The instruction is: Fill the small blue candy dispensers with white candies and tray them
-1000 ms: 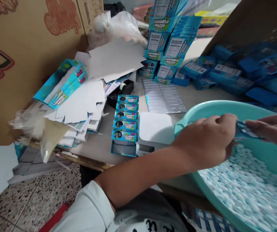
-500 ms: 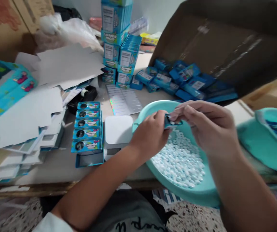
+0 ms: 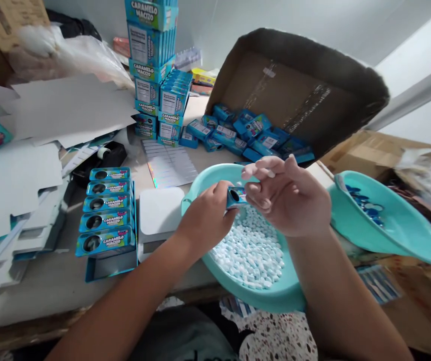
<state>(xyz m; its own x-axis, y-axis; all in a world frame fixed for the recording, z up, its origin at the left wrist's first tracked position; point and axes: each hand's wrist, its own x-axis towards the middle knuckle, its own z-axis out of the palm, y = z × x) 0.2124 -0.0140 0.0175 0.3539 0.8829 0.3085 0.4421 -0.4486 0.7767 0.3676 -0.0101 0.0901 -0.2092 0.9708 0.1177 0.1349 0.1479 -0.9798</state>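
Observation:
My left hand [image 3: 210, 213] grips a small blue candy box [image 3: 235, 197], its round black window facing me. Just right of that box is my right hand [image 3: 290, 198], its fingers partly curled and apart, with nothing visible in them; there is whitish dust on the fingertips. Both hands are over a turquoise basin [image 3: 234, 296] that holds many small white and pale-blue candies [image 3: 253, 255]. Left of the basin stands a white scale [image 3: 162, 210]. Beside the scale, a blue display tray [image 3: 112, 271] carries several similar boxes [image 3: 106, 220] in a row, with its near end bare.
Tall stacks of filled blue trays [image 3: 148, 65] rise at the back. A tilted brown carton [image 3: 298, 95] spills blue boxes [image 3: 256, 130]. Another turquoise basin [image 3: 399, 235] with dark blue pieces stands right. Flat cardboard sheets [image 3: 65, 105] and a black tape dispenser [image 3: 102, 160] lie left.
My right hand has come away from the candy box and its fingers have spread. The box is now turned with its window showing. The camera view has shifted rightward.

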